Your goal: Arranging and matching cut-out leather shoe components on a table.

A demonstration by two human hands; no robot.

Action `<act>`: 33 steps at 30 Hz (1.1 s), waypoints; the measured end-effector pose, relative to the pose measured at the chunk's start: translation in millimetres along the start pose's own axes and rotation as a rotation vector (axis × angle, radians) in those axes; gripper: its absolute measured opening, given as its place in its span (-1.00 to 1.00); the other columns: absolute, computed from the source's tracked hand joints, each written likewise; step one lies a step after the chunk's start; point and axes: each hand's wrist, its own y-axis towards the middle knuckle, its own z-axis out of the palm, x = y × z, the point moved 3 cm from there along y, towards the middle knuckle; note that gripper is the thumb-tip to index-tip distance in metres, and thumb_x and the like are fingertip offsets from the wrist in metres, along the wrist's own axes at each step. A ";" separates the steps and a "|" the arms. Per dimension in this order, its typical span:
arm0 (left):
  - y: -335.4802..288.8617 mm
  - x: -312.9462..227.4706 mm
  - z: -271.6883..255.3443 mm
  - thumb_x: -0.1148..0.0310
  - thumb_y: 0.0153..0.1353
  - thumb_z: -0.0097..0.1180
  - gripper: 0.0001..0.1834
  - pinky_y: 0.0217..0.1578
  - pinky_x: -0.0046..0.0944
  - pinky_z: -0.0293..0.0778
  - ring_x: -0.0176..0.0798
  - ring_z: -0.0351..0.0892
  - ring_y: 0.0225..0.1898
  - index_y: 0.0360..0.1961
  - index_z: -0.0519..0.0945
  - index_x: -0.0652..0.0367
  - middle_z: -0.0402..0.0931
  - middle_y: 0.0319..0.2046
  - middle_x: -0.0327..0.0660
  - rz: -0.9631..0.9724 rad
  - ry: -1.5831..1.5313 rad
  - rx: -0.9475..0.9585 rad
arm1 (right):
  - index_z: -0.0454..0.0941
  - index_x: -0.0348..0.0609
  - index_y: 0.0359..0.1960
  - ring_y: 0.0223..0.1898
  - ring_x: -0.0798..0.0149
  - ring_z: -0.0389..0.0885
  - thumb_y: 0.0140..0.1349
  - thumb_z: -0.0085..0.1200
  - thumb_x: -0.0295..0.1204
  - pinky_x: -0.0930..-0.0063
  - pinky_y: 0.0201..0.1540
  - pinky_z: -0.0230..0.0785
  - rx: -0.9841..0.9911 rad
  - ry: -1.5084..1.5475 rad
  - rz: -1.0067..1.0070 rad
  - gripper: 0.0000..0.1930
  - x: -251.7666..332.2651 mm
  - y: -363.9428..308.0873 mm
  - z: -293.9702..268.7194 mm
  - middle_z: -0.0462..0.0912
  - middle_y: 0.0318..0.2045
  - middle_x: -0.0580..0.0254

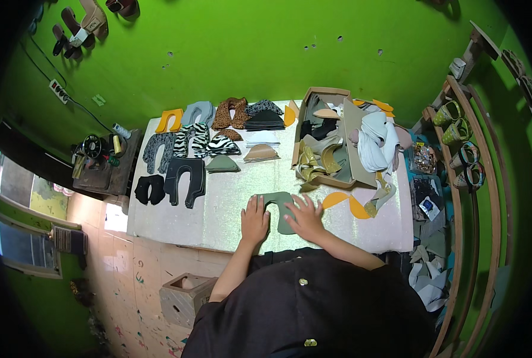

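A dark green U-shaped cut piece (278, 198) lies flat near the front edge of the table, its curved end facing away from me. My left hand (255, 219) rests on its left side, fingers stretched out and pointing away; it covers most of that leg. On the right side, my right hand (305, 217) lies with fingers spread over the edge of the piece. Neither hand is wrapped around anything. Just right of my right hand are two orange half-round pieces (359, 207) and an olive scrap (370, 207).
Stacks of cut pieces stand at the back left: zebra-striped (189, 141), leopard-patterned (230, 112), black (186, 179) and green half-rounds (223, 164). A cardboard box (324, 178) of scraps sits to the right. Sandals hang on a wooden rack (466, 155); a sewing machine (93, 149) stands left.
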 end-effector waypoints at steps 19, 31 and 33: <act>0.3 -2.4 -4.4 0.09 0.20 -0.08 -0.33 0.18 0.22 0.02 0.05 0.00 0.32 0.29 0.13 0.14 0.04 0.30 0.01 -0.011 -0.060 0.006 | 0.66 -0.10 -0.36 0.13 0.08 0.30 -0.01 0.05 -0.42 -0.28 0.27 -0.42 0.082 -0.776 0.187 -0.81 -141.0 93.6 -93.3 0.62 -0.22 0.22; 9.2 -10.0 -36.7 0.32 0.12 0.06 -0.54 0.17 0.08 0.05 0.09 0.18 0.20 0.07 0.40 0.18 0.27 0.12 0.02 0.032 -0.359 -0.164 | 0.49 -0.08 -0.43 -0.23 0.23 0.54 0.04 0.18 -0.29 -0.10 0.18 -0.17 -0.135 0.289 0.195 -0.82 -108.9 70.7 -166.5 0.60 -0.41 0.27; 15.9 -23.1 -51.4 0.35 0.12 0.05 -0.60 0.15 -0.04 0.09 0.07 0.25 0.13 0.01 0.44 0.19 0.33 0.04 0.01 0.070 -0.466 -0.270 | 0.42 -0.15 -0.42 -0.45 0.37 0.50 0.10 0.16 -0.33 0.32 -0.04 0.18 -0.193 0.400 0.148 -0.79 -114.3 71.5 -158.8 0.53 -0.53 0.28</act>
